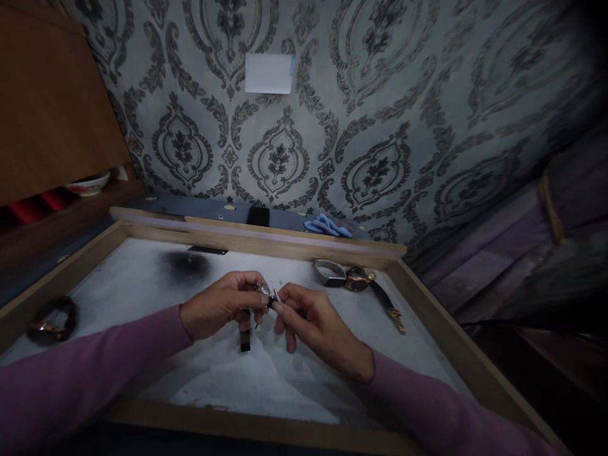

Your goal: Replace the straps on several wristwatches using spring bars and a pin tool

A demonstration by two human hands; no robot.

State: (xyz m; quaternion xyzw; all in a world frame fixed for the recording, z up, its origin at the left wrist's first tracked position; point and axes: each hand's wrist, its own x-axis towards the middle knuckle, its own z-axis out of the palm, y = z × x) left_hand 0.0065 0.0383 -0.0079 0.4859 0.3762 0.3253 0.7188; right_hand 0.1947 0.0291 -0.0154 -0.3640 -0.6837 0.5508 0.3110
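Above the middle of the white-bottomed wooden tray, my left hand [232, 303] is closed around what looks like a wristwatch [262, 290] with a shiny case. A dark strap end [245, 341] hangs below the left fingers. My right hand [311, 316] pinches a thin silvery piece [275, 294] against the watch; its exact kind is too small to make out. The fingertips of both hands nearly meet and hide most of the watch.
The wooden tray [266, 421] has raised sides. On its right lie a grey-banded watch [327, 272], a round-faced watch [357, 280] and a black strap [382, 299] with a gold buckle. Another dark watch [52, 323] lies left. A blue cloth [327, 225] rests behind.
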